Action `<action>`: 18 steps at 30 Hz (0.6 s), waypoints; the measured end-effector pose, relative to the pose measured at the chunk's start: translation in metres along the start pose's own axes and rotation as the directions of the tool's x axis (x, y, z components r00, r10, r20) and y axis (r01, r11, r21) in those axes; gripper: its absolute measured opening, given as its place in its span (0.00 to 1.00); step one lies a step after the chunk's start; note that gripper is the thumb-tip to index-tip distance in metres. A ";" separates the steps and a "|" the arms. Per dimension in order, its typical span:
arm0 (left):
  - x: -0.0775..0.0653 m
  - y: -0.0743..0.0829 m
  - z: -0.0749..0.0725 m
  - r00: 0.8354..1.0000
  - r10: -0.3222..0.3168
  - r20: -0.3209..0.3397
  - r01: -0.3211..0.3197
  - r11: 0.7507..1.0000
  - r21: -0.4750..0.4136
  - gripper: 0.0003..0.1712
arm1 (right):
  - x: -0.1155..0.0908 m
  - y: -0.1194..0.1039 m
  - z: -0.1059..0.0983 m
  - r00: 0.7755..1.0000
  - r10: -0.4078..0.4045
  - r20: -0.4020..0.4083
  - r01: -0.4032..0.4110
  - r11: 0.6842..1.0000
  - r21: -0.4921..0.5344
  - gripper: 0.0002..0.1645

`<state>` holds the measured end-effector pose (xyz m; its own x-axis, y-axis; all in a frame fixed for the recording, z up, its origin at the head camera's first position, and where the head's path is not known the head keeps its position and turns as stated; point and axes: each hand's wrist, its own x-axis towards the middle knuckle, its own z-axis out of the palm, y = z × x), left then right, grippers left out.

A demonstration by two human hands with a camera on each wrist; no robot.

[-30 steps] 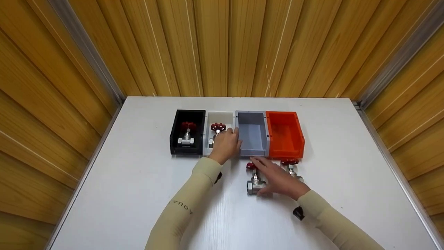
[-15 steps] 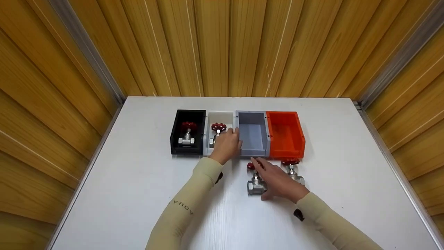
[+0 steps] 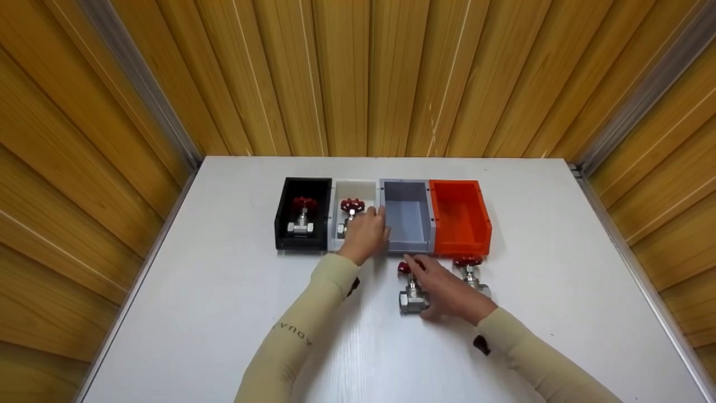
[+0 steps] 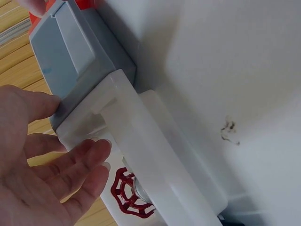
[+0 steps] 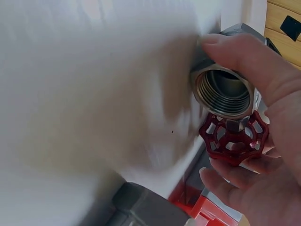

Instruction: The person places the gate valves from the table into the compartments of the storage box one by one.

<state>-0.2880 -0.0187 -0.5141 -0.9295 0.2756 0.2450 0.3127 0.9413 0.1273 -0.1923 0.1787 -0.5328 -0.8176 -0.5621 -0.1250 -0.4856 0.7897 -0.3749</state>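
the first valve (image 3: 414, 299) sits on the worktop (image 3: 224, 336) just in front of the gray bin (image 3: 408, 246), inside the curled right grip (image 3: 447, 288); the thumb touches its metal body and fingers reach round the red handwheel (image 5: 233, 141). it looks heavy, rigid and perhaps slippery, so the hex-ended body seems the surest hold, as the wheel may turn. the left grip (image 3: 366, 229), relaxed and holding nothing, hovers over the white bin (image 4: 150, 150) left of the gray bin, beside the second valve (image 3: 352, 212) in it.

Both forearms (image 3: 299, 330) extended, left fingers (image 4: 91, 183) loosely bent, right fingers (image 5: 223, 188) curved, thumb (image 5: 242, 52) opposed
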 end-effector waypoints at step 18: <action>-0.001 0.002 0.000 0.999 -0.015 0.029 0.014 0.999 0.042 0.29 | -0.001 0.004 -0.004 0.994 0.089 -0.059 -0.087 0.996 0.035 0.70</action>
<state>-0.2861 -0.0169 -0.5145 -0.9395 0.2667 0.2151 0.2911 0.9524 0.0905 -0.1942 0.1836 -0.5308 -0.8746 -0.4738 -0.1032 -0.4013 0.8267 -0.3943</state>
